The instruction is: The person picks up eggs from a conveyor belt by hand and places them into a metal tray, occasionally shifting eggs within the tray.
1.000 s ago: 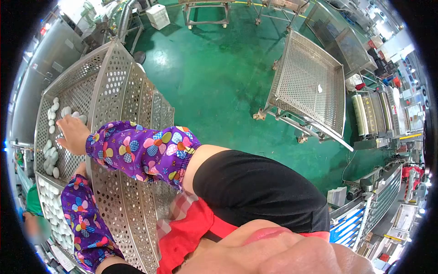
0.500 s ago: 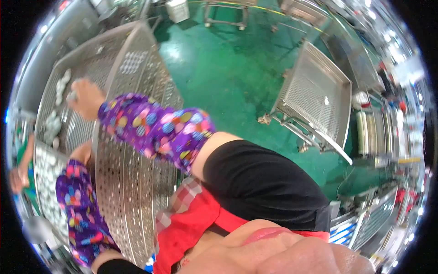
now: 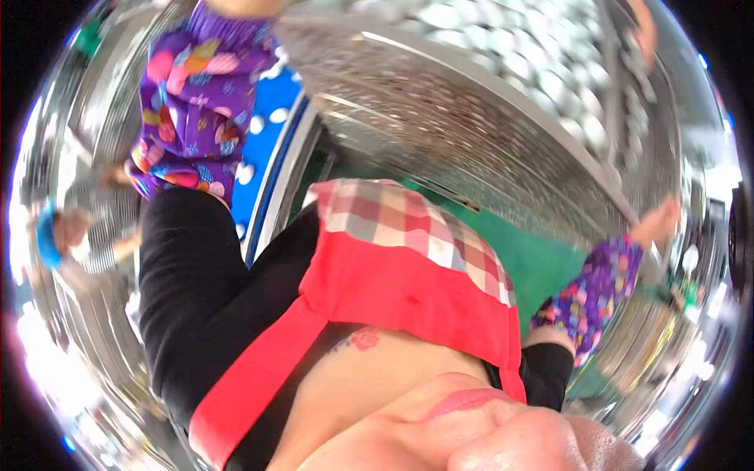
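Note:
My left hand [image 3: 243, 6] is at the top edge, beyond a purple patterned sleeve; only skin near the wrist shows, its fingers cut off. Below it lies a blue surface [image 3: 255, 149] with white rounded pieces on it. My right hand [image 3: 660, 222], blurred, is at the far right by the corner of a perforated metal bin [image 3: 487, 102]; its finger shape and any contact with the rim are unclear. Many white oval pieces [image 3: 542, 78] fill the bin, and more lie in a narrow section to its right.
Another person's arm [image 3: 644, 35] reaches in at the top right. A person in a blue cap [image 3: 75, 231] is at the left, beside blurred metal equipment. Green floor [image 3: 542, 259] shows below the bin.
The view has swung round, with the bin now at the top. My hands, close together over the trays before, are now wide apart. The blue surface has come clearly into view.

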`<state>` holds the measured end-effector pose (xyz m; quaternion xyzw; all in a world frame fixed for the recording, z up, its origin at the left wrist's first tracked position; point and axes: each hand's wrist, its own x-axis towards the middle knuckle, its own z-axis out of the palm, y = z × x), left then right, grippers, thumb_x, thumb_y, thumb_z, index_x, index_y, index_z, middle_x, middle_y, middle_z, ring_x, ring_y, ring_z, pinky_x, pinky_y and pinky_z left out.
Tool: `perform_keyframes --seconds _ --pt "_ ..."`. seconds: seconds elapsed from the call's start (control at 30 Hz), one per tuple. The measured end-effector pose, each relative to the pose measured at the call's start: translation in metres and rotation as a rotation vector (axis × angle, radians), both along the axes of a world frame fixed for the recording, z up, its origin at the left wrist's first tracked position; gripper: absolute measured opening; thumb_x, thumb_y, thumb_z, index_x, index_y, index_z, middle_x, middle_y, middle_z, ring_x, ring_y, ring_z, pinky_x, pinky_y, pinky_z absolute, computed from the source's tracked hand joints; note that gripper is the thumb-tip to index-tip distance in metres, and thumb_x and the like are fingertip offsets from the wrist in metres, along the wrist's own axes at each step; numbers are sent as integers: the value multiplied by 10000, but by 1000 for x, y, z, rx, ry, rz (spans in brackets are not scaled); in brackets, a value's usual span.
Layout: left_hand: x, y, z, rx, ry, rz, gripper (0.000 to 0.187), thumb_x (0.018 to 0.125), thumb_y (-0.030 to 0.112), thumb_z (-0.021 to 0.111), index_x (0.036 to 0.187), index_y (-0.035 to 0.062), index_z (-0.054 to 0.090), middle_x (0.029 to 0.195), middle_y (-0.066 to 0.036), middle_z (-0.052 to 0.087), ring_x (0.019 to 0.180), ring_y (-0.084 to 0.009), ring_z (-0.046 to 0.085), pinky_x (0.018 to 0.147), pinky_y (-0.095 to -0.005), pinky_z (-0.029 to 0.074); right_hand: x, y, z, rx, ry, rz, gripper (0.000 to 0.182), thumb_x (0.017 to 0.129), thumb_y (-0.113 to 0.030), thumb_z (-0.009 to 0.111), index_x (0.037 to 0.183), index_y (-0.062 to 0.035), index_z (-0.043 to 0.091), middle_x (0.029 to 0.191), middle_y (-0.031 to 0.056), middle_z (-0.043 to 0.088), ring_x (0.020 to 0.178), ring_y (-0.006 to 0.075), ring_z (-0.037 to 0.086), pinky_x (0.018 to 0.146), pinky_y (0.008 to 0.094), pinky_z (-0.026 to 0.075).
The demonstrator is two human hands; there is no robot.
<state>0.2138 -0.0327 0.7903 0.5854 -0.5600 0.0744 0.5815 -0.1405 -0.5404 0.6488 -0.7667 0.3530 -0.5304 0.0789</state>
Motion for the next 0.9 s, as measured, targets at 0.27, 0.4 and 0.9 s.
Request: perform_keyframes --seconds 0.27,0.4,0.9 --pt "-17 393 -387 590 363 1297 717 741 370 755 1311 43 468 1252 -265 506 1188 -402 460 1003 -458 382 148 337 127 -280 405 847 474 874 -192 618 1280 10 481 1314 159 492 1214 296 456 1042 418 317" --pt "-159 358 -461 1061 664 1460 1044 611 497 808 1446 154 282 1433 -329 215 1310 -490 259 1056 -515 305 169 380 133 -601 834 911 591 879 -336 607 1330 3 431 1356 187 455 1262 345 412 1056 447 295" --pt "-1 347 -494 1026 403 1397 719 626 401 797 1278 254 533 1459 -133 305 1276 -432 324 980 -548 354 200 422 126 -396 1043 709 735 885 -520 519 1366 14 365 1374 173 444 1275 353 396 1062 464 277"
